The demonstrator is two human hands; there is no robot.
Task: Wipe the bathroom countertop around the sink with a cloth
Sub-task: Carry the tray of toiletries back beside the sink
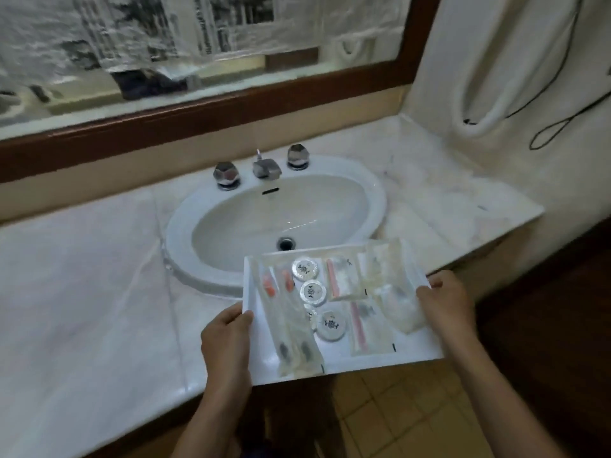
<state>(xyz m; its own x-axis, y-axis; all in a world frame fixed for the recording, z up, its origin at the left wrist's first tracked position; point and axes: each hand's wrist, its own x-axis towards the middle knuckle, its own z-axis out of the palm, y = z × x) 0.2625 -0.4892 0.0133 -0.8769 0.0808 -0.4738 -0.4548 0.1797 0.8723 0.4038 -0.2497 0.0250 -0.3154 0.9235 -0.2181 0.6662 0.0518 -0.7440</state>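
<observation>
Countertop [82, 276] under inspection is pale veined marble, running left and right of an oval white sink [377, 200] set into it and ending at the right wall. I note chrome fittings on the sink's back ledge: a spout [266, 166] between a left knob [226, 175] and a right knob [297, 156]. The drain [286, 242] shows at the basin's bottom. A white rectangular tray [420, 342] is held level at the counter's front, its far edge covering the sink's front rim and its near edge jutting out past the counter over tan floor tiles [396, 418]. I cannot tell whether the tray touches the counter. Left hand [228, 338] grasps the tray's left edge, thumb on top and fingers curled beneath. Right hand [446, 302] clasps the right edge likewise. Tray contents: three round wrapped soaps [313, 292] with a dark emblem near the centre, long clear sachets [287, 312] with orange-tipped items at the left, and more clear packets [340, 282] with pink items to the right; the finer detail is blurred. Behind the counter a mirror [198, 44] in a dark wooden frame [231, 107] spans the wall. At the right a white towel [496, 77] hangs beside a black cord [562, 104].
</observation>
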